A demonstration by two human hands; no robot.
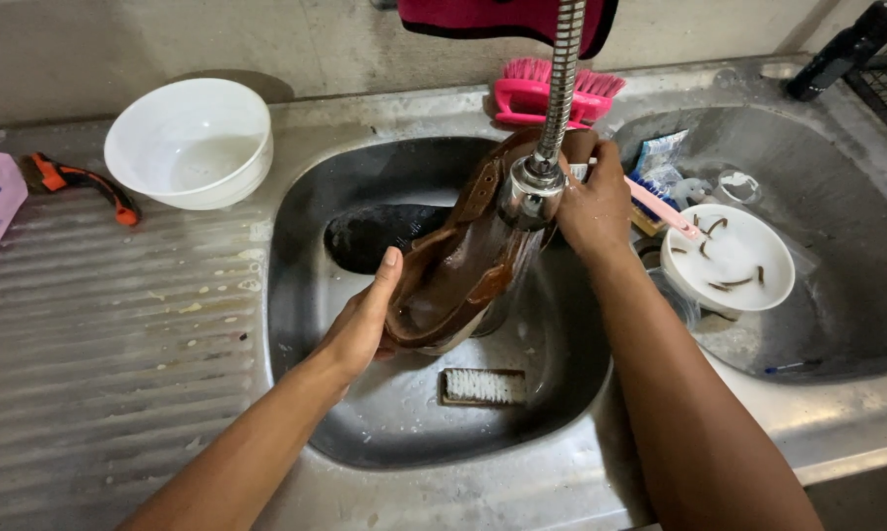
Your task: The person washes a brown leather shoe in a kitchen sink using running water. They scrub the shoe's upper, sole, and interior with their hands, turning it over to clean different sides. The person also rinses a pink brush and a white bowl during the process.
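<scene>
Both hands grip brown shoe (463, 265) over sink (306, 295), under faucet head (532, 192): left hand (365, 320) clasps heel at 7 o'clock, right hand (591, 206) holds toe at 2. Brush (481, 386) lies below at 6.

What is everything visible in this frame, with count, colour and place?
brown leather shoe: 1, brown, over left basin, under faucet
dark shoe: 1, black, in left basin
metal faucet head: 1, silver, above shoe
white-bristle scrub brush: 1, left basin floor
pink scrub brush: 1, back ledge
white round bowl: 1, on drainboard
orange-handled tool: 1, far left
white dish: 1, right basin
pink toothbrush: 1, between basins
left hand: holds shoe's near end
right hand: holds shoe's far end
</scene>
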